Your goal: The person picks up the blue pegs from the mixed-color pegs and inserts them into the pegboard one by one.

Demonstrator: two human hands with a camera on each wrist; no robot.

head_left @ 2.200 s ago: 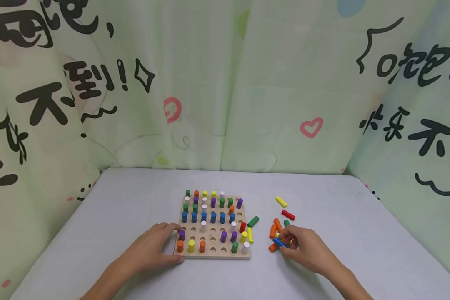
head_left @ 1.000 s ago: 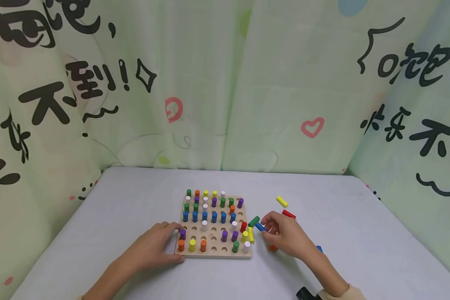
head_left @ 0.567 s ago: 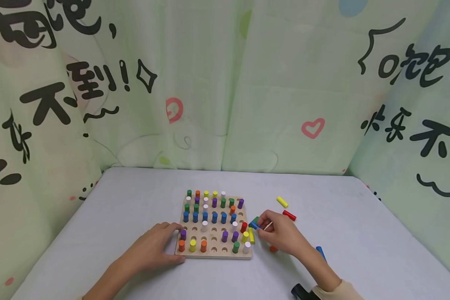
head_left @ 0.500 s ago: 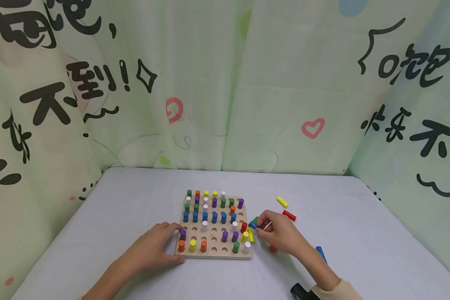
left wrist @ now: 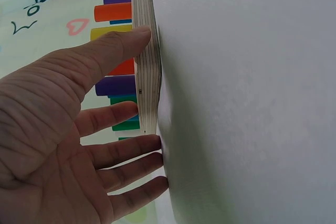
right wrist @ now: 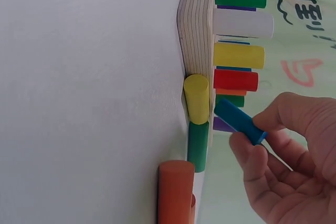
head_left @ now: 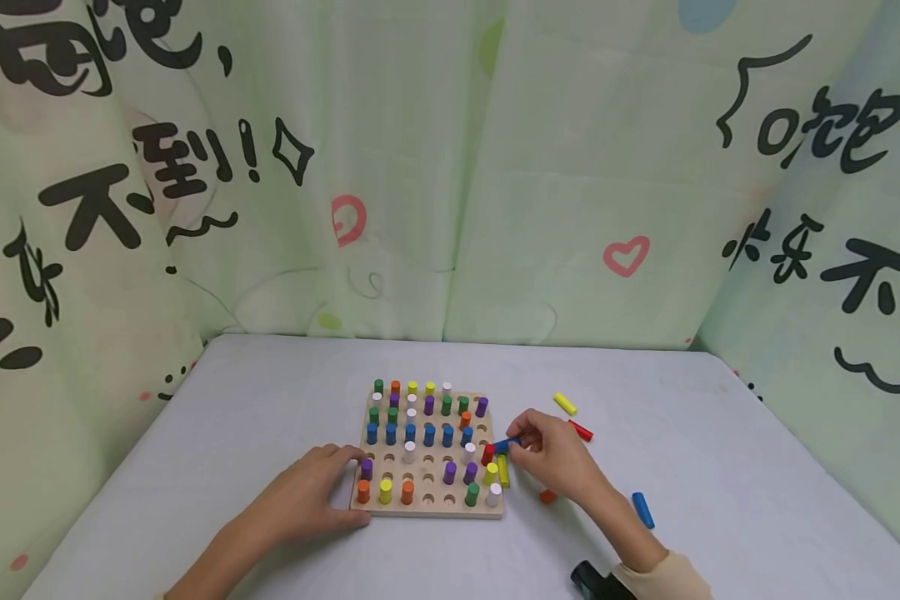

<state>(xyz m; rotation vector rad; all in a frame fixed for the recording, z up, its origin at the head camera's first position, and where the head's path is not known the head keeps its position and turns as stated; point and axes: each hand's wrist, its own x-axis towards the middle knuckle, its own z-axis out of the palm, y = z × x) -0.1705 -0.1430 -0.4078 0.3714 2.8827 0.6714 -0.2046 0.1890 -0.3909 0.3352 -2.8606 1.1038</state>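
Note:
A wooden pegboard (head_left: 438,510) stands on the white table, many of its holes filled with coloured pegs. My left hand (head_left: 311,493) rests at its near left corner, the thumb on the front edge and the index finger on the left side, fingers mostly straight. At the board's right side, my right hand (head_left: 558,457) pinches a blue peg (right wrist: 239,119) between thumb and fingers. In the right wrist view that peg is tilted, its free end close to the board's edge by a red peg (right wrist: 236,80). A row of blue pegs (head_left: 429,435) stands across the board.
Against the board's right edge lie a loose yellow peg (right wrist: 197,99) and a green peg (right wrist: 198,147). Farther right are a yellow peg (head_left: 565,403), a red peg (head_left: 581,431), an orange peg (head_left: 547,496) and a blue peg (head_left: 642,510). A patterned curtain (head_left: 450,167) hangs behind.
My right hand has carried the blue peg leftward from the loose pegs to the board's right edge. Another blue peg on the table has come into view. The left hand stays in place.

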